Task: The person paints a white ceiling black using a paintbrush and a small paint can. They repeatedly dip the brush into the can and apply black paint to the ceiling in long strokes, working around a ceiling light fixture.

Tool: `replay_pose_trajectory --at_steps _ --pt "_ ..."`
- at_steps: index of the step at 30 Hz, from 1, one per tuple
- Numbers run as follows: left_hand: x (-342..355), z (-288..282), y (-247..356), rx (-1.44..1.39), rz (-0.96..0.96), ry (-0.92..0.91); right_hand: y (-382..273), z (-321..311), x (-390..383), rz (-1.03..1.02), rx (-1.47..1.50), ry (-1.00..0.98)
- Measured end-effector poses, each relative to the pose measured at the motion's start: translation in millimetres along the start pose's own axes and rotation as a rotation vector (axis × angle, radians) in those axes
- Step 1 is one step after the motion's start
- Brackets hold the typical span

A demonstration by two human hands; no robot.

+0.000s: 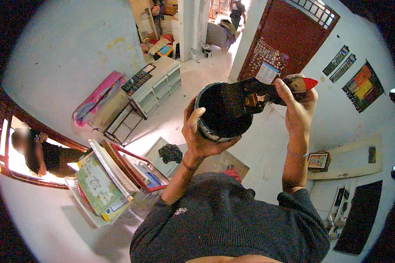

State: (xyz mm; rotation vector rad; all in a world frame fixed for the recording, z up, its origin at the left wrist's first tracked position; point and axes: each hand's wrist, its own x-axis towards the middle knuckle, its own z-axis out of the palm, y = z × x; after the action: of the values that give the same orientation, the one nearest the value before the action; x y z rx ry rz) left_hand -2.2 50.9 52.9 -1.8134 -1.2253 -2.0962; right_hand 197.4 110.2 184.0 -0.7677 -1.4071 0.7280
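Observation:
Raised in front of my chest is a round, dark paint can (219, 125), its interior almost black. My left hand (197, 138) grips it from the side and below, fingers wrapped round the wall. A wide paintbrush (252, 97) with a dark-stained head and a red-tipped handle is in my right hand (299, 98), whose fingers are closed round the handle. The bristle end reaches over the can's rim into its mouth. How deep it goes, and whether there is paint inside, is hidden in the dark.
At lower left, a white basket (85, 204) holds books and folders beside a red-framed rack (140, 168). A person (44, 151) is at the window on the left. White shelving (160, 85) and a pink rolled item (96, 98) stand ahead. Beyond is a brown door (285, 35).

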Motion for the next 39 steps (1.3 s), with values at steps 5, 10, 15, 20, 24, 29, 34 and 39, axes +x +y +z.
replay_pose_trajectory --at_steps 5,10,15,20,24,29,34,39 --pt "12.0 -4.9 3.6 0.017 0.055 0.017 2.5 4.4 -0.9 0.012 0.074 -0.037" --pt "22.8 -5.7 4.6 0.005 0.079 0.022 2.5 9.1 -7.8 -0.016 -0.048 -0.082" --pt "16.3 -4.8 1.8 -0.036 0.042 -0.027 -3.2 7.5 -13.4 -0.027 -0.087 -0.157" --pt "-6.1 3.7 -10.0 -0.310 -0.302 -0.148 -8.6 4.2 -19.8 0.049 -0.183 -0.110" --pt "-18.7 2.2 -18.1 -0.115 0.036 -0.110 -12.1 -4.1 -23.7 -0.172 -0.330 -0.307" --pt "-27.9 10.7 -21.5 -0.284 -0.026 -0.161 -7.4 -9.9 -29.8 -0.127 -0.272 -0.245" --pt "-36.8 15.9 -18.2 -0.201 -0.004 -0.174 -1.8 -19.6 -37.7 -0.150 -0.362 -0.313" --pt "-40.5 16.5 -16.5 -0.242 -0.004 -0.211 -1.2 -22.4 -48.0 0.089 -0.296 -0.182"
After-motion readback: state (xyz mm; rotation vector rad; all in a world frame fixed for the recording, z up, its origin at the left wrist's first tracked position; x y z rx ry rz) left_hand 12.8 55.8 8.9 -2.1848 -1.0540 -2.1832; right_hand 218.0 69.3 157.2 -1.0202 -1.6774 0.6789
